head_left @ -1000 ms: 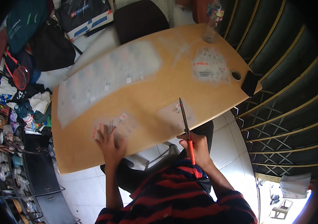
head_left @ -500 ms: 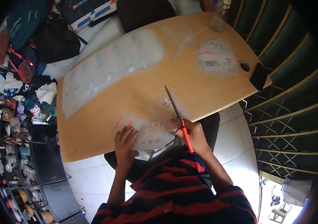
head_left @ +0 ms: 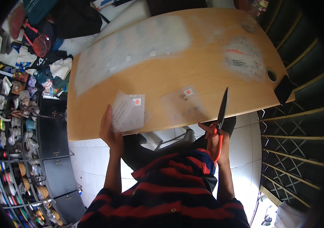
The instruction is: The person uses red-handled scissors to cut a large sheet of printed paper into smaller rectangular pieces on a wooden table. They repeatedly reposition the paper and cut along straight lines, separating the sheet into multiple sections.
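At the near left edge of the table, my left hand (head_left: 111, 131) holds a translucent plastic sheet (head_left: 141, 117), folded or overlapped, with dark print and a small white-and-red label. Its fingers are partly hidden by the sheet. My right hand (head_left: 219, 140) grips a pair of scissors (head_left: 222, 110) by the red handles, just off the table's near edge. The dark blades point up and away and look closed together, with nothing between them. Between my hands, a second translucent printed sheet (head_left: 183, 105) lies flat near the edge, touched by neither hand.
A large translucent sheet (head_left: 131, 45) covers the far left of the wooden table (head_left: 139, 76). Another printed plastic piece (head_left: 243, 59) lies at right, near a round hole (head_left: 271, 75) and a black phone-like object (head_left: 283, 90). A clear bottle (head_left: 250, 22) stands at the far right corner.
My left hand has turned and raised its plastic sheet off the table. The scissors have swung right, away from the second sheet, which now lies alone. The whole view has shifted.
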The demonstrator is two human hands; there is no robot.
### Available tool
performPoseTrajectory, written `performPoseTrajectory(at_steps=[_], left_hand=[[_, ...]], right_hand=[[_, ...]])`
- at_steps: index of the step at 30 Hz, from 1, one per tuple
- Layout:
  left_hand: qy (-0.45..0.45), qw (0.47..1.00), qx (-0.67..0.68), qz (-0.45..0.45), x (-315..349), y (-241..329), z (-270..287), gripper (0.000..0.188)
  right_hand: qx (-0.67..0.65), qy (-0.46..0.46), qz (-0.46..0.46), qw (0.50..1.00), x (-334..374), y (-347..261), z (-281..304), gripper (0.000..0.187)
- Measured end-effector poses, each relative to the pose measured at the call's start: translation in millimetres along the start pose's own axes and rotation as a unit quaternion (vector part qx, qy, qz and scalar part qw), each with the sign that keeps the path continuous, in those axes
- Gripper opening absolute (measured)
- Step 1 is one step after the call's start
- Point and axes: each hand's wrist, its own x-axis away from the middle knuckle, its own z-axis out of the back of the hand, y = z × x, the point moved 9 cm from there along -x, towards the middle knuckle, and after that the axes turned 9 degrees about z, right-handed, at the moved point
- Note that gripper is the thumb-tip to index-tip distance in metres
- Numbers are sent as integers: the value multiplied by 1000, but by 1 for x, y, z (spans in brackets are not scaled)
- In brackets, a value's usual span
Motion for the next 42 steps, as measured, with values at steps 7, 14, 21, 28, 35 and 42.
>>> performPoseTrajectory(at_steps=[7, 14, 21, 28, 35, 42], left_hand=[[-244, 955, -168, 15, 26, -23, -36, 60], [-283, 938, -197, -38, 44, -1, -44, 65], [-146, 986, -81, 3, 23, -10, -10, 42], [-92, 992, -22, -81, 3, 52, -59, 33], [-329, 923, -55, -190, 34, 111, -159, 73], [-354, 899, -65, -252, 45, 116, -163, 67]], right_hand=[[-6, -7, 7, 1000, 5, 8, -2, 79], [2, -22, -6, 1000, -1, 0, -15, 78], [0, -40, -2, 999, -3, -1, -18, 84], [-26, -41, 21, 999, 0, 1, -13, 84], [-28, 28, 66, 997, 7, 6, 9, 67], [-3, 30, -15, 999, 13, 18, 24, 71]])
